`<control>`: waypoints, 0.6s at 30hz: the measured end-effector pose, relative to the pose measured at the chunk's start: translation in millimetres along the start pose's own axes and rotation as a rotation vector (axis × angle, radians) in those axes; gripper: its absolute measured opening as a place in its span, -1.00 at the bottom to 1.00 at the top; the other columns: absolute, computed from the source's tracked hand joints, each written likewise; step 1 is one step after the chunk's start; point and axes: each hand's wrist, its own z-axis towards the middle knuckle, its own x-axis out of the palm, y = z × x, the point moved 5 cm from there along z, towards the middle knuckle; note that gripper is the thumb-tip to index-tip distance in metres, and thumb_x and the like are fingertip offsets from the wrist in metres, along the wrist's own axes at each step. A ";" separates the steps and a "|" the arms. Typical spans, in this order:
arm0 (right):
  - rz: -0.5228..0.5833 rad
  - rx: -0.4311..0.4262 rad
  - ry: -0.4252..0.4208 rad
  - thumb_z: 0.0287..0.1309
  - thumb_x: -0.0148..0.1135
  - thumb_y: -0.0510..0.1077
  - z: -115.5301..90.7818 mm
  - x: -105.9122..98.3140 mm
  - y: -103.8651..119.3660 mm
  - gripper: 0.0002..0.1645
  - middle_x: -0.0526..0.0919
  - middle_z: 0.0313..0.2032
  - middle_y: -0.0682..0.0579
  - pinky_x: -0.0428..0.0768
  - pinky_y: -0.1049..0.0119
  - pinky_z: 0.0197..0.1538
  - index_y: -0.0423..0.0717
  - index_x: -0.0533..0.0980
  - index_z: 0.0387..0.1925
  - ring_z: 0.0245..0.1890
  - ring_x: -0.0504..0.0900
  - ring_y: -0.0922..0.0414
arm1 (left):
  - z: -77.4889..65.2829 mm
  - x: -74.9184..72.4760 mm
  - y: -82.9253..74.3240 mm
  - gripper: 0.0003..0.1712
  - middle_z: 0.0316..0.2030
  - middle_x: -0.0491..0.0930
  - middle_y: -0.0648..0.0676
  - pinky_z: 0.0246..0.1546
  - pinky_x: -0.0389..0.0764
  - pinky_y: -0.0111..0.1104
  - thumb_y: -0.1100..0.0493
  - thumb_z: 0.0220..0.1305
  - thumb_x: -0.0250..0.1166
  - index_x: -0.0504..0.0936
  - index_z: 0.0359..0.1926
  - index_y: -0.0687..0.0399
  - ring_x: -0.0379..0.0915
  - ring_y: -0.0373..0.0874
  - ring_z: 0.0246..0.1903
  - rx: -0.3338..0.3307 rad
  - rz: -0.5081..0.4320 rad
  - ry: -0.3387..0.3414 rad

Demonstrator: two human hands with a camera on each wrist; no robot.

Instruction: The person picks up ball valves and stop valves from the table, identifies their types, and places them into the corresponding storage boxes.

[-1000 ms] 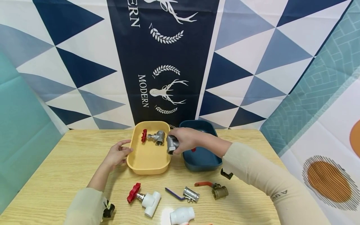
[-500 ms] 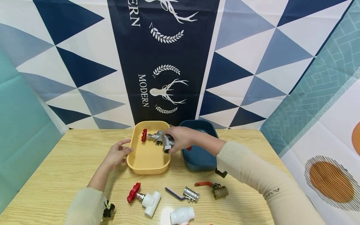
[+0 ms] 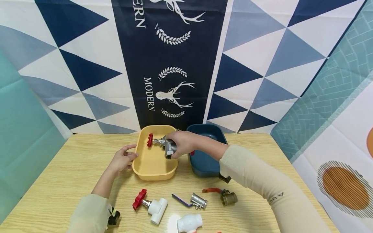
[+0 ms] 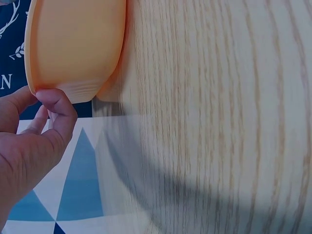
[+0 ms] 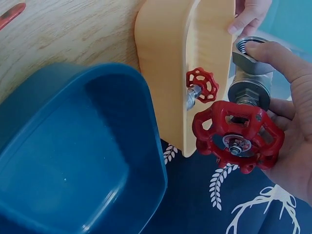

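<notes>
My right hand (image 3: 184,144) grips a metal gate valve (image 5: 250,88) with a red handwheel (image 5: 239,135), over the right part of a yellow bin (image 3: 154,167). The thumb lies at the valve's threaded opening in the right wrist view. Inside the bin lies another metal gate valve (image 3: 157,141) with a red handwheel, partly hidden behind the held one in the head view. At the bin's left wall, my left hand (image 3: 121,160) pinches the rim; its fingertips show there in the left wrist view.
A dark blue bin (image 3: 202,166) stands right of the yellow one, under my right forearm. Nearer on the wooden table lie a white valve with a red handwheel (image 3: 157,208), a blue-levered ball valve (image 3: 198,200), a brass red-levered ball valve (image 3: 228,198) and a white plastic valve (image 3: 189,222).
My right hand has carried the gate valve leftward from between the bins to over the yellow bin. The left hand has stayed at the rim.
</notes>
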 end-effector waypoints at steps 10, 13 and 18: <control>0.015 0.019 0.006 -0.11 0.40 0.08 9.0 1.2 2.9 -0.23 0.53 -0.15 0.10 0.48 0.41 -0.22 -0.07 0.39 0.17 -0.24 0.47 0.20 | 0.0 -0.8 0.6 -0.37 -0.12 0.46 0.22 -0.43 0.58 -0.39 0.23 0.32 0.11 0.13 0.36 0.20 0.53 -0.17 -0.36 0.000 0.007 -0.002; 0.013 0.012 0.006 -0.11 0.40 0.07 11.4 1.4 3.9 -0.26 0.52 -0.18 0.11 0.48 0.42 -0.24 -0.07 0.40 0.13 -0.26 0.47 0.20 | -0.4 -0.5 0.1 -0.36 -0.14 0.47 0.18 -0.44 0.58 -0.39 0.23 0.32 0.11 0.14 0.36 0.20 0.53 -0.18 -0.36 -0.002 0.004 -0.006; 0.011 0.003 0.007 -0.11 0.40 0.07 15.1 2.7 5.8 -0.29 0.51 -0.20 0.10 0.47 0.42 -0.24 -0.08 0.41 0.11 -0.26 0.46 0.20 | 0.2 -0.4 0.2 -0.36 -0.17 0.47 0.13 -0.45 0.57 -0.40 0.23 0.31 0.12 0.14 0.36 0.20 0.52 -0.20 -0.38 -0.002 -0.002 -0.007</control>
